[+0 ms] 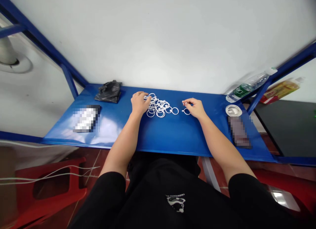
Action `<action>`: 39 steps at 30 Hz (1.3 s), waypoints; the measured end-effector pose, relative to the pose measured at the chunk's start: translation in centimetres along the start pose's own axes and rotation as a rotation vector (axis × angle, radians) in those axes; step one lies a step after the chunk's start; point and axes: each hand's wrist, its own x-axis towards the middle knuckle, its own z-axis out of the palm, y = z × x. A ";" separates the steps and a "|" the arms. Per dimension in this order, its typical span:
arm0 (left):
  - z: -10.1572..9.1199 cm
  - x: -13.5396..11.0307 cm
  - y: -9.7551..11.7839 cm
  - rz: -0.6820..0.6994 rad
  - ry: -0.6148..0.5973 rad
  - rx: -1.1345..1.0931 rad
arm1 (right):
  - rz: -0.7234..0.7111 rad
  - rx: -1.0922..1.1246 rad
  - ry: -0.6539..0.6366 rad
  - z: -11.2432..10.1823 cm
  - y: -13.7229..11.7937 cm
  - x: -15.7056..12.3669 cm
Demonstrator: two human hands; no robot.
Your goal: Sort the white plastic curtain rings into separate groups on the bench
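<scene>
A heap of white plastic rings (159,105), each with a small tab or eyelet, lies on the blue table (170,137). At the heap's left edge is my left hand (139,103), thumb and fingers a little apart and touching or just over the nearest rings; its fingertips are partly hidden. To the right of the heap, my right hand (197,108) pinches a small white piece (183,103) between thumb and fingertips. One white ring (186,111) shows just beneath that hand, partly covered by it; I cannot tell whether it is joined to the pinched piece.
A crumpled black plastic bag (109,91) and a blurred-out dark flat object (87,118) lie on the left. On the right are a clear bottle (248,88), a white coil (233,110) and another blurred-out dark object (239,132). Blue frame bars (69,80) edge the table; a red stool (49,189) stands below left.
</scene>
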 end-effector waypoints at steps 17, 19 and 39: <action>-1.8 2.4 -1.3 0.190 -0.202 0.093 | -0.140 -0.032 0.043 -0.1 -1.1 -1.0; -1.4 1.9 -2.2 0.206 -0.254 0.072 | -0.206 -0.042 0.021 0.1 -1.3 -1.2; -0.7 -1.3 -2.5 0.310 -0.385 0.018 | -0.122 -0.334 -0.407 -3.0 -1.9 -1.9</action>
